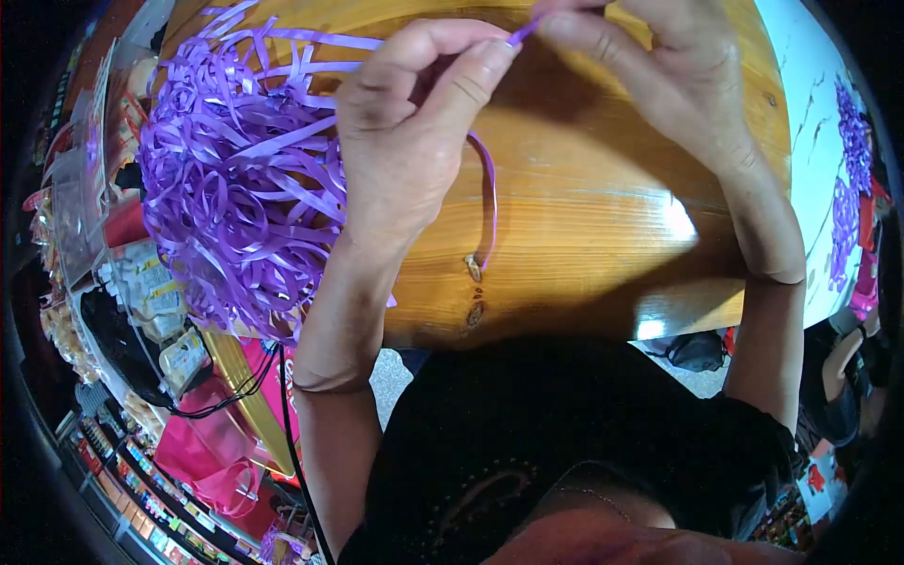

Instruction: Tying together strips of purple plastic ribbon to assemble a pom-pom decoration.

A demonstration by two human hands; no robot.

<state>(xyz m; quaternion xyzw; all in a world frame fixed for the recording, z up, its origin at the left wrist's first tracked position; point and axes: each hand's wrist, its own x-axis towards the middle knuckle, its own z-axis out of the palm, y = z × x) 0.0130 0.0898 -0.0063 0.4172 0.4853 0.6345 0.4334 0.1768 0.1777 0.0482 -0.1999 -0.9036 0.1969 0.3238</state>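
Note:
Between thumb and forefinger, my left hand (410, 132) pinches a narrow purple ribbon (520, 33) near the far edge of the view. My right hand (673, 85), closed at the fingertips, grips the same ribbon just to the right; its upper fingers run out of the picture. A loose purple strand (492, 193) curves down below my left hand onto the table, though its upper end is hidden. Left of that hand lies a big tangled heap of purple ribbons (240, 179), partly covered by my hand and wrist.
Under my hands is a glossy wooden table (574, 254). A white marbled surface (810, 122) at the right carries more purple ribbon (847, 198). Packaged goods (155, 287) and a pink bag (202, 457) stand at the left. A black cable (290, 424) hangs beside my left arm.

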